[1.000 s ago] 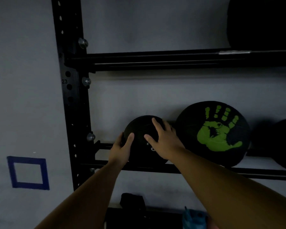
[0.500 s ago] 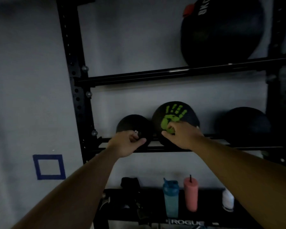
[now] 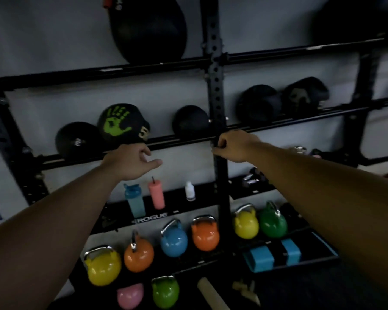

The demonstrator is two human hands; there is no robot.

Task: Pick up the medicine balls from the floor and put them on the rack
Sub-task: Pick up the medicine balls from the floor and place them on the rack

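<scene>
A small black medicine ball (image 3: pixel 75 139) rests at the left end of the black rack's middle shelf (image 3: pixel 179 139). Beside it sits a black ball with a green handprint (image 3: pixel 121 124), then a plain black ball (image 3: pixel 189 121); two more dark balls (image 3: pixel 259 105) lie further right. A large black ball (image 3: pixel 148 30) sits on the top shelf. My left hand (image 3: pixel 130 162) hangs empty below the shelf rail, fingers loosely apart. My right hand (image 3: pixel 233 145) is curled, empty, in front of the rack's upright post (image 3: pixel 215 86).
Several coloured kettlebells (image 3: pixel 174 240) stand on the lowest shelf and floor. A blue bottle (image 3: pixel 134 202), a pink tumbler (image 3: pixel 156 195) and a small white bottle (image 3: pixel 189 191) sit on the shelf above them. A blue-striped box (image 3: pixel 276 256) lies lower right.
Both hands have let go of the small black ball and drawn back from the shelf. My view has swung right and down, bringing the kettlebells and more balls into sight.
</scene>
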